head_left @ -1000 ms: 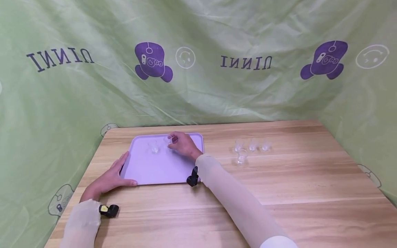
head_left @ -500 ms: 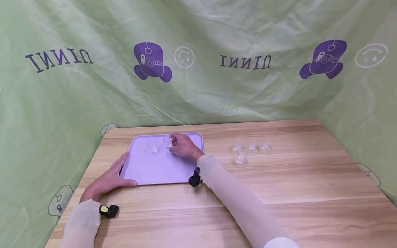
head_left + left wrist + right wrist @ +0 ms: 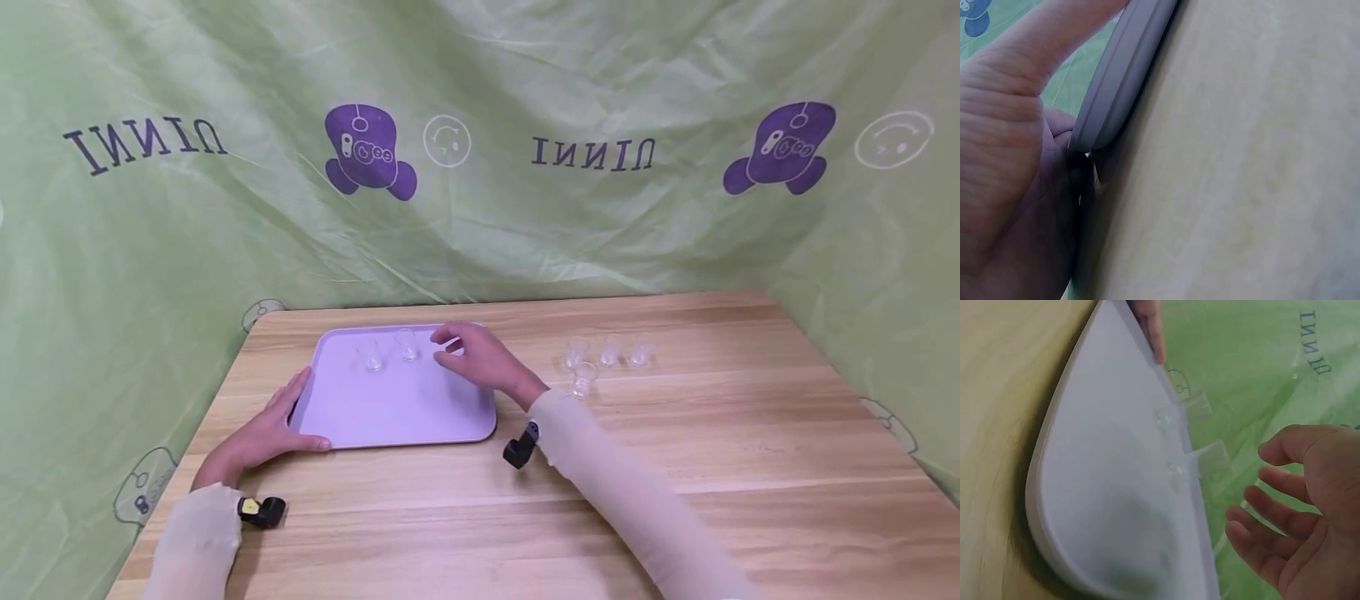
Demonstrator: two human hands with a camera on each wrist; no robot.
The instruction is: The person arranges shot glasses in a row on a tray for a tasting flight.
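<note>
On the light purple tray [image 3: 390,408] two small clear cups stand side by side toward the back, a left cup [image 3: 371,356] and a right cup [image 3: 407,345]. My right hand [image 3: 480,354] hovers over the tray's right part, its fingers loosely bent and apart from the right cup. Nothing is between its thumb and fingers in the right wrist view. My left hand [image 3: 262,429] spans the tray's near left corner, thumb along the front rim and straight fingers against the left side. The left wrist view shows the thumb [image 3: 1079,28] lying at the tray rim [image 3: 1125,69].
Several more clear cups [image 3: 609,352] stand on the wooden table [image 3: 712,467] right of the tray, with one cup [image 3: 583,381] nearer than the others. A green printed cloth [image 3: 495,233] hangs behind the table and along its sides.
My right hand has let go of the right cup and drawn back to the right, leaving the cup standing on the tray. My left hand has stayed at the tray corner.
</note>
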